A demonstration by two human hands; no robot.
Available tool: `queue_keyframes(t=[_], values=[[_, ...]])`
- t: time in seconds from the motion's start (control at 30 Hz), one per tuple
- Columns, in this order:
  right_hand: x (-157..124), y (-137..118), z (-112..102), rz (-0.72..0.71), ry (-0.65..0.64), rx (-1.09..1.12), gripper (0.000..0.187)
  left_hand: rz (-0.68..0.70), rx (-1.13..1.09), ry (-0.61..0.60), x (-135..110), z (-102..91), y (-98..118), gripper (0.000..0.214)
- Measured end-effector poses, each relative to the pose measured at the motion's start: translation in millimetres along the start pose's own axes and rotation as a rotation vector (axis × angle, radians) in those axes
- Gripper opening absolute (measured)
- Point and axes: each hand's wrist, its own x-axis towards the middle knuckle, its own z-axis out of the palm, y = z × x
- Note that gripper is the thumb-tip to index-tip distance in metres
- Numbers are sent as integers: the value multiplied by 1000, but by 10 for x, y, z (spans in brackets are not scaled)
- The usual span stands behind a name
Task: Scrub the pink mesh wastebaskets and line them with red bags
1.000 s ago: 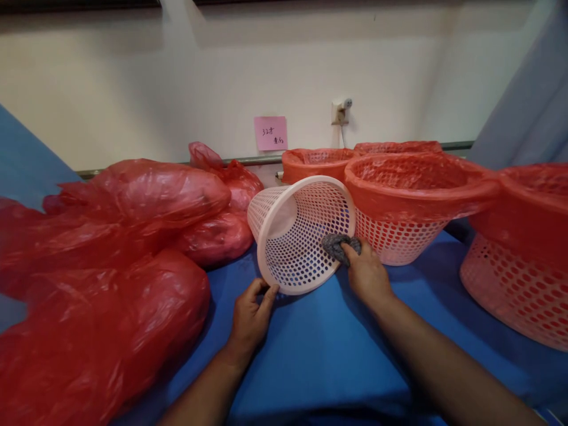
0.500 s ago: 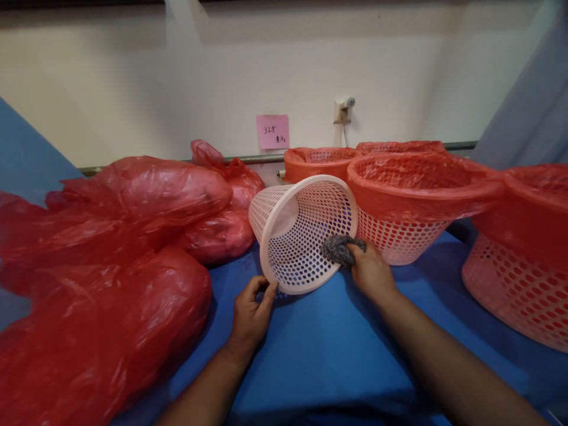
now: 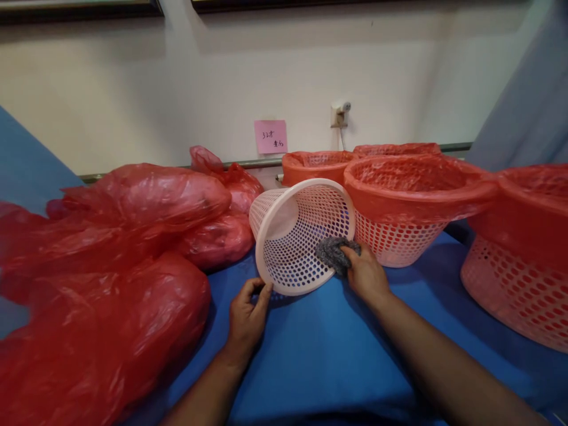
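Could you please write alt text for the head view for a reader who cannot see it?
A person's right hand presses a grey scouring pad against a pink mesh basket lying on its side on a blue table, while the left hand holds its rim. Red bags lie left; red-lined baskets stand right.

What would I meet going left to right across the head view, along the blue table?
Red plastic bags → left hand → tipped pink basket → right hand holding a grey pad → red-lined basket → second red-lined basket at the right edge.
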Motion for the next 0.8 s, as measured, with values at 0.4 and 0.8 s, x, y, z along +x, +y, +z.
queue_keyframes(t=[0.4,0.8], values=[[-220,-291,176,-288,-248,386,57,-35,-23,-113,-29,55,-133,30],[-325,-400,239,-354,-408,567,62,-82,-32,-326,-32,160,-186,32]])
